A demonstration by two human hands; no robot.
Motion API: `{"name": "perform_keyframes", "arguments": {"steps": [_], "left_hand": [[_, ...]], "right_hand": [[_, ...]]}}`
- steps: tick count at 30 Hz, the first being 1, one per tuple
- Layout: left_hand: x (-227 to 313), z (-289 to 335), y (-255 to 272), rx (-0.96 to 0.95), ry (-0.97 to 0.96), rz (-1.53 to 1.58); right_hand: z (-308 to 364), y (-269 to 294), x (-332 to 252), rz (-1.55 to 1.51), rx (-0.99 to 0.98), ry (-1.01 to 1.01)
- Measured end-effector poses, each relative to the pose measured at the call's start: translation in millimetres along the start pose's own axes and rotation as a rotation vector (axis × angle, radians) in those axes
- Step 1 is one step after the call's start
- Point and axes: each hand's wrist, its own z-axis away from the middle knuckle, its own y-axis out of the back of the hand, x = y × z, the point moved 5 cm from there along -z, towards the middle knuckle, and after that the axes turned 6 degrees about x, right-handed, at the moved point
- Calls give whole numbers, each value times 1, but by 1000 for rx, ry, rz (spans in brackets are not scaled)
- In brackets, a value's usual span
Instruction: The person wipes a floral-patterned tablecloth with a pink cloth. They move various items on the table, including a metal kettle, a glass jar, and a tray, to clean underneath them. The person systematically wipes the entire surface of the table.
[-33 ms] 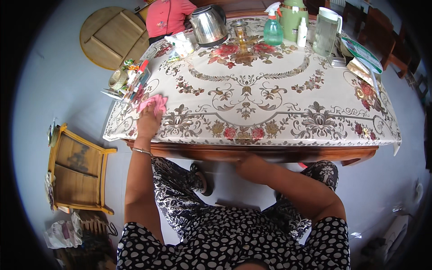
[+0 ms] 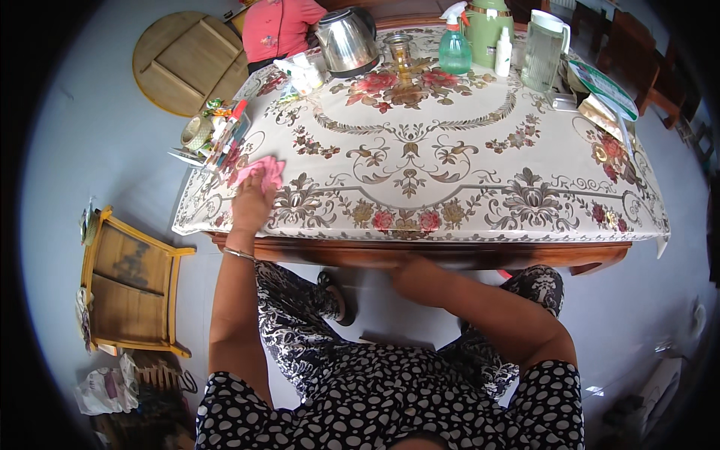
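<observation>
My left hand (image 2: 253, 206) presses a crumpled pink cloth (image 2: 264, 173) flat against the flowered tablecloth (image 2: 420, 161), near the table's left front corner. Its fingers rest bunched over the cloth and partly hide it. My right hand (image 2: 417, 279) is at the table's wooden front edge (image 2: 480, 257), below the tabletop. Blur and its dark outline keep its fingers from showing clearly, and nothing in it can be made out.
Left on the table is a holder of small items (image 2: 217, 135). Along the back stand a steel kettle (image 2: 345, 41), glass cup (image 2: 400, 52), green spray bottle (image 2: 454, 52), green flask (image 2: 487, 26) and water jug (image 2: 541, 56). A person in pink (image 2: 277, 30) is behind. A wooden chair (image 2: 135, 274) stands left.
My left hand and the pink cloth have shifted slightly to the right. The right hand stays in about the same place.
</observation>
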Motion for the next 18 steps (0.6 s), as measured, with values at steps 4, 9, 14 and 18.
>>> {"name": "perform_keyframes", "arguments": {"steps": [4, 9, 14, 18], "left_hand": [[83, 5, 13, 17, -256, 117], [206, 13, 30, -69, -473, 196], [323, 18, 33, -12, -785, 355], [401, 28, 38, -61, -894, 497]], "right_hand": [[-9, 0, -9, -49, 59, 45], [-27, -1, -20, -61, -124, 26], [-36, -1, -21, -19, -312, 47], [-44, -10, -16, -71, -57, 73]]}}
